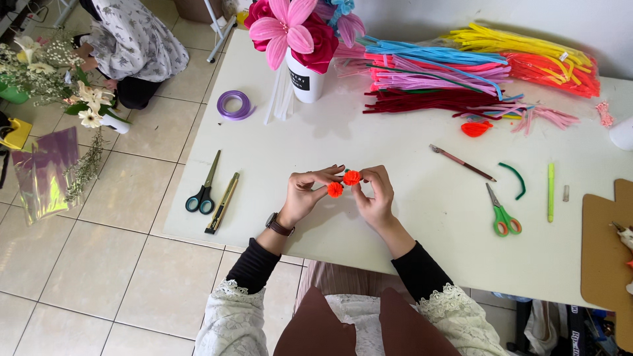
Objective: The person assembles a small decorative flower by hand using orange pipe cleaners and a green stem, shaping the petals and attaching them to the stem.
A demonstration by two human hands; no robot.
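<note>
Pinching two small orange pipe-cleaner rosettes over the white table (409, 217), centre front: left hand (304, 196) fingertips closing on the lower rosette (335, 190), right hand (377, 196) thumb and forefinger gripping the upper rosette (352, 177). Likely joining them; keeping grips at the coil edges and twisting stems tight underneath, not crushing the spirals. Lying at the far edge: clear bags of pipe cleaners (461, 72), yellow, orange, blue, pink, maroon. Standing beside them: white vase (307, 82) wearing a dark rectangular label.
</note>
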